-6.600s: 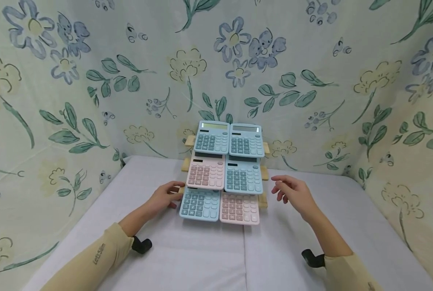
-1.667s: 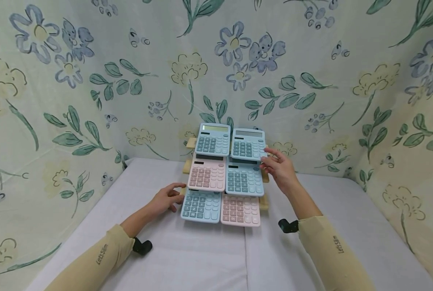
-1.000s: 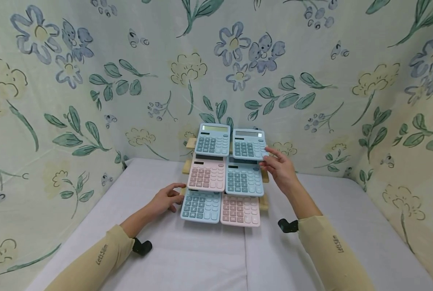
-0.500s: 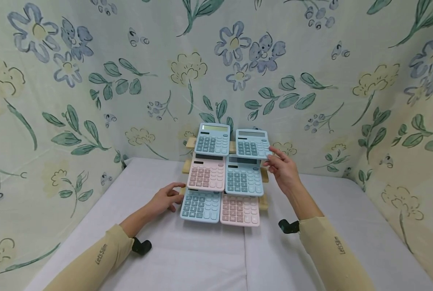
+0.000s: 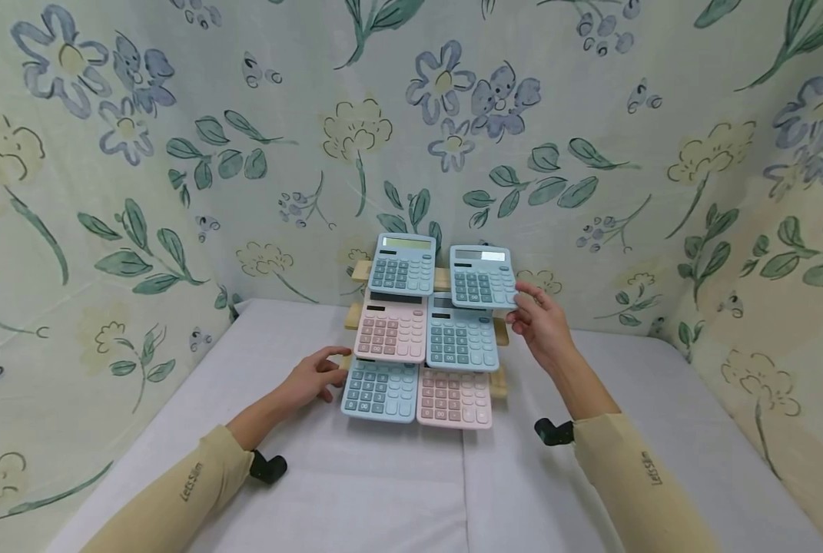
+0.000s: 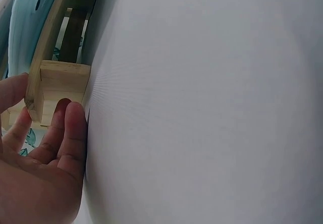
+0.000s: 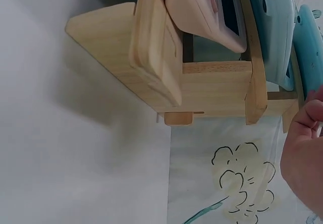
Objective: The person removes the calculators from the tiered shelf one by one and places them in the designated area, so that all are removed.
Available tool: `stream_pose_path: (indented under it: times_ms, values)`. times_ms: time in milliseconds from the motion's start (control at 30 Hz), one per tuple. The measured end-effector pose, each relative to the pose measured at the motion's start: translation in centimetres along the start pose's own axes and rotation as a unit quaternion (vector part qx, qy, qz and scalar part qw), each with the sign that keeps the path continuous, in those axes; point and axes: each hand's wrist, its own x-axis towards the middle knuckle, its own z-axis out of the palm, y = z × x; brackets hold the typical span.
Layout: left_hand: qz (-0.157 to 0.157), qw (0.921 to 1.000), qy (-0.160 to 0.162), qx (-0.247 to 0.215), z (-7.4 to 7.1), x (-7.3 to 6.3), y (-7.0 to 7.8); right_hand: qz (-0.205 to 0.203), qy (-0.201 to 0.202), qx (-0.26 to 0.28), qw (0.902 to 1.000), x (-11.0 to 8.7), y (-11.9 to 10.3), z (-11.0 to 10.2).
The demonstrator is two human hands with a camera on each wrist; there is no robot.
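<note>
A tiered wooden rack bears blue and pink calculators in three rows of two. At the top right, my right hand pinches the lower right corner of a light blue calculator. This calculator sits apart from the blue calculator on its left. My left hand holds the rack's lower left end; in the left wrist view the thumb lies on the front of the wooden board and the fingers curl behind it. The right wrist view catches my right hand only at its edge.
Below stand a pink calculator and a blue calculator, then a blue calculator and a pink calculator in front. A white cloth covers the table. Behind the rack hangs a flowered curtain.
My right hand has come up from beside the rack to the top right calculator and drawn it rightwards, widening the gap to its neighbour. The left hand has stayed at the rack.
</note>
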Motion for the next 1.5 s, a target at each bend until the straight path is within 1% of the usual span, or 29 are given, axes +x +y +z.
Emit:
stream_pose_path:
  times_ms: [233,367,533,633,800,1033,1233,1500]
  values:
    - [-0.001,1.0,0.001,0.002,0.05,0.07,-0.1,0.019,0.0,0.006,0.9998,0.33,-0.09,-0.16]
    - [-0.005,1.0,0.003,0.002,0.03,0.11,-0.11,0.031,-0.003,-0.012,0.9994,0.29,-0.11,-0.19]
    - [-0.006,1.0,0.003,-0.003,0.01,0.16,-0.11,0.037,0.0,-0.024,0.999,0.23,-0.12,-0.11]
    - [-0.005,1.0,0.002,-0.003,0.0,0.22,-0.17,0.037,-0.005,-0.011,0.9992,0.28,-0.11,-0.01]
    - [-0.003,1.0,0.002,-0.001,-0.01,0.14,-0.16,0.033,-0.016,0.015,0.9992,0.27,-0.1,0.02]
    - [-0.004,1.0,0.003,-0.001,0.01,0.12,-0.2,0.015,-0.015,0.023,0.9995,0.24,0.04,0.14]
    - [-0.01,0.9999,0.005,-0.003,0.04,0.24,-0.1,0.003,-0.005,0.023,0.9997,0.01,-0.12,0.12]
    - [-0.005,1.0,-0.002,-0.002,-0.12,0.12,-0.1,0.007,0.01,0.031,0.9994,-0.13,-0.55,-0.46]
